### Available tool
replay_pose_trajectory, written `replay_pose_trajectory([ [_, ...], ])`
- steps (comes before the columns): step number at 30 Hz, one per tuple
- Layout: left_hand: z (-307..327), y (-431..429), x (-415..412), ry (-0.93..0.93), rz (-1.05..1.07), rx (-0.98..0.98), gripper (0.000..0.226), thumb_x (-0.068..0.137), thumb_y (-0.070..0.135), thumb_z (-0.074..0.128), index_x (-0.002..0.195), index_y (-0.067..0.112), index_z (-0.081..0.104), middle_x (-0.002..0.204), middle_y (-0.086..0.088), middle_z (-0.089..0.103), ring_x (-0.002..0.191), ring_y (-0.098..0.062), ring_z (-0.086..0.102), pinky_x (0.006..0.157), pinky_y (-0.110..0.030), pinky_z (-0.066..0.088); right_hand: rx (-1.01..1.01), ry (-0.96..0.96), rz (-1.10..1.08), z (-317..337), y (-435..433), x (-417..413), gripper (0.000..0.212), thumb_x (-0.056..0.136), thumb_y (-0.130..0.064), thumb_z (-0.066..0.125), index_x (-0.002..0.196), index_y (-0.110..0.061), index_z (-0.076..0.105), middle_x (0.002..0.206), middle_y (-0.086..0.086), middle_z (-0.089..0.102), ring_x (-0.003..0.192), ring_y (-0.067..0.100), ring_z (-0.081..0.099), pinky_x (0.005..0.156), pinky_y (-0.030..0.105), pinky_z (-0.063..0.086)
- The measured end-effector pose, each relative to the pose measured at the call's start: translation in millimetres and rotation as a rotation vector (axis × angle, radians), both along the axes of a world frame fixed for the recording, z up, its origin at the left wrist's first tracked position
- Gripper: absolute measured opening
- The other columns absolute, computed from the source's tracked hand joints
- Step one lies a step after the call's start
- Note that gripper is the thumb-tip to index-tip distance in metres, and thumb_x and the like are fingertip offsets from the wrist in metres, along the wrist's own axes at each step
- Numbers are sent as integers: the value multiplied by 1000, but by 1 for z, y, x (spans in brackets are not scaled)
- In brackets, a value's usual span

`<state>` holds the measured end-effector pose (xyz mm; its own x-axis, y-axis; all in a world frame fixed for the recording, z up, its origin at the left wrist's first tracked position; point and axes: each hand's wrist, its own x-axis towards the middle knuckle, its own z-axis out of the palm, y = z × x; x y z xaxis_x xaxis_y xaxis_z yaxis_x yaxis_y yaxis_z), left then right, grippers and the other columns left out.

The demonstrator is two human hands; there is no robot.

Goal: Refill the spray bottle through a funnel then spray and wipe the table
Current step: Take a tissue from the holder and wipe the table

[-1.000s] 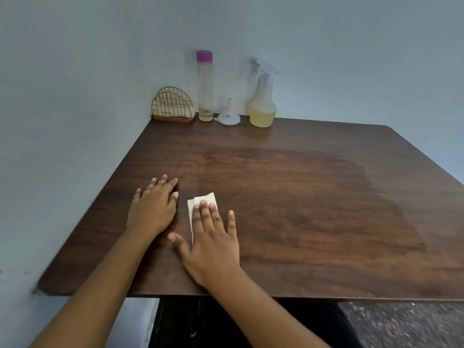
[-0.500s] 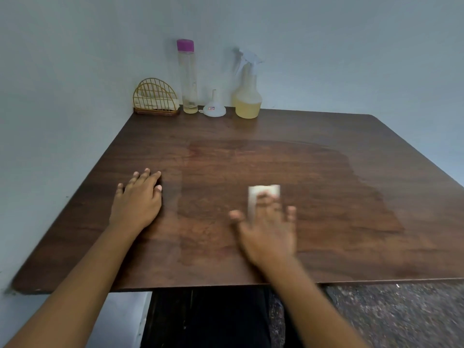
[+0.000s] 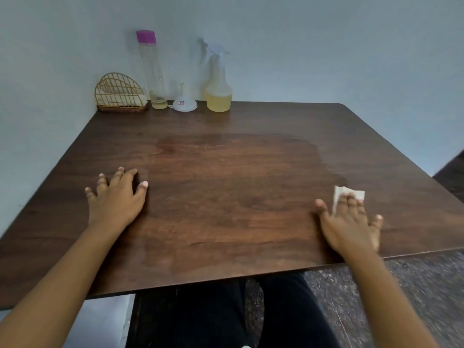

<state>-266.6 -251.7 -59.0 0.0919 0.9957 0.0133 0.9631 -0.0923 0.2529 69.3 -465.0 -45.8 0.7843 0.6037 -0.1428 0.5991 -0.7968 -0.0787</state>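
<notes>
Right hand (image 3: pixel 351 222) has swept the folded white wipe (image 3: pixel 349 192) from the middle of the surface (image 3: pixel 226 116) out to 4 o'clock, near the right edge; its fingers (image 3: pixel 352 202) lie straight, pressing the wipe flat; left hand (image 3: pixel 116 199) flat at 9 o'clock, fingers spread, released, holding nothing; damp patch (image 3: pixel 238 172) across the centre; spray bottle (image 3: pixel 218 94) upright at 12 o'clock by the wall; funnel (image 3: pixel 184 104) just beside it, mouth down; purple-capped bottle (image 3: pixel 153 71) and wire holder (image 3: pixel 120 94) at 11.

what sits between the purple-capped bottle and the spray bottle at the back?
Head view: the white funnel, standing wide end down on the table, between the purple-capped bottle and the spray bottle.
</notes>
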Motion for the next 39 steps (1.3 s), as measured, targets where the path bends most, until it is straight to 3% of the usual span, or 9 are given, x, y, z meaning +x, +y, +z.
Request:
replay_pose_trajectory([
  [4, 1, 0, 4, 0, 14, -13, 58, 95, 55, 32, 147, 29, 30, 160, 0, 17, 146, -35, 7, 115, -57, 5, 125, 19, 399, -12, 54, -109, 85, 88, -68, 6, 151, -13, -2, 160, 2, -3, 148, 17, -6, 115, 47, -12],
  [7, 2, 2, 4, 2, 25, -24, 58, 95, 57, 31, 147, 32, 29, 160, 1, 15, 147, -32, 6, 115, -57, 4, 120, 110, 666, -8, 62, -165, 93, 75, -72, -8, 151, -18, -7, 160, -4, -10, 146, 11, -14, 110, 44, -22],
  [12, 1, 15, 10, 14, 7, -23, 58, 95, 57, 28, 148, 33, 26, 160, 0, 13, 148, -25, 4, 115, -57, 4, 100, -21, 353, -11, 46, -47, 82, 87, -71, 2, 152, -20, -1, 160, -5, -2, 147, 12, -3, 115, 51, -8],
  [17, 1, 34, 23, 45, -4, -29, 60, 95, 58, 23, 150, 33, 21, 161, -2, 10, 148, -25, 3, 116, -55, 4, 47, 61, -30, -3, 65, 28, 83, 90, -67, 7, 152, -13, -1, 161, 2, -2, 148, 16, -5, 117, 53, -3],
  [19, 2, 38, 25, 44, -4, -30, 59, 96, 57, 23, 150, 33, 20, 161, -2, 9, 148, -25, 3, 116, -54, 4, 75, 39, 59, -9, 106, -8, 83, 91, -66, 12, 151, -10, 2, 161, 7, 1, 148, 19, -4, 118, 50, -5],
  [23, 1, 40, 24, 18, -1, -9, 53, 99, 49, 24, 150, 32, 22, 161, -2, 12, 148, -23, 5, 117, -53, 4, 145, 89, 562, -12, 185, -127, 78, 94, -63, 15, 151, -12, 2, 160, 5, -1, 148, 20, -6, 115, 47, -12],
  [26, -1, 41, 23, 6, 4, 20, 50, 100, 42, 27, 149, 32, 25, 160, -2, 15, 148, -23, 8, 116, -52, 6, 104, 106, 731, -9, 203, -147, 75, 94, -63, 10, 152, -16, 2, 161, -1, -3, 147, 16, -7, 114, 48, -15],
  [34, 5, 47, 29, 86, 37, 68, 48, 98, 47, 28, 144, 35, 32, 153, -5, 28, 141, -30, 22, 109, -54, 21, 36, 46, 100, 2, 157, 55, 76, 92, -64, 7, 152, -18, 5, 161, 1, 1, 148, 17, -1, 116, 54, -7],
  [39, 5, 52, 33, 55, 50, 48, 48, 98, 47, 27, 144, 36, 32, 154, -4, 27, 141, -32, 19, 110, -54, 19, 39, 5, 245, -4, 220, -14, 79, 93, -64, 7, 151, -11, 3, 160, 9, 1, 148, 23, -1, 116, 51, -8],
])
